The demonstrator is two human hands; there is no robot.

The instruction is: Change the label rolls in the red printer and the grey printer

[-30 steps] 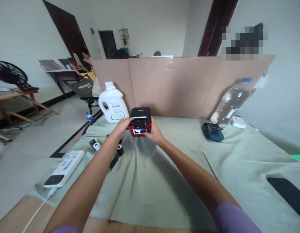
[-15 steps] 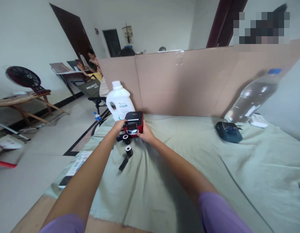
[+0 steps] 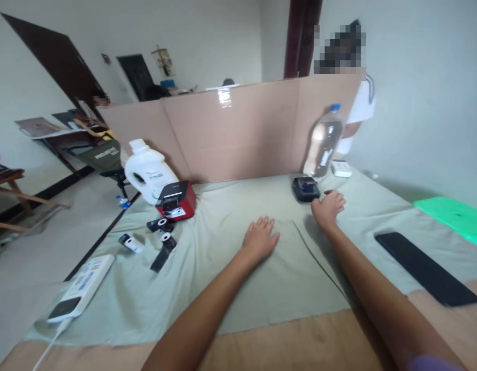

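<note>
A person stands behind the cardboard screen (image 3: 231,134) at the far right, mostly hidden by it, the upper part pixelated; another sits far left, partly cut off by the screen's edge. The left hand (image 3: 260,238) lies flat, palm down, on the soft, creased pale-green cloth (image 3: 238,268) covering the wooden bench (image 3: 300,345), its grip wide and holding nothing. The right hand (image 3: 328,207) rests with fingers loosely curled and empty, just beside a small dark blue boxy printer (image 3: 306,188); whether a fingertip touches it is hard to tell. Well apart at the left sits a glossy red and black label printer (image 3: 175,200) with small paper rolls (image 3: 164,232) before it, beside a white plastic jug (image 3: 146,172). A clear plastic water bottle (image 3: 324,141) leans at the screen. A flat black slab (image 3: 424,268) lies right, its nature unclear.
</note>
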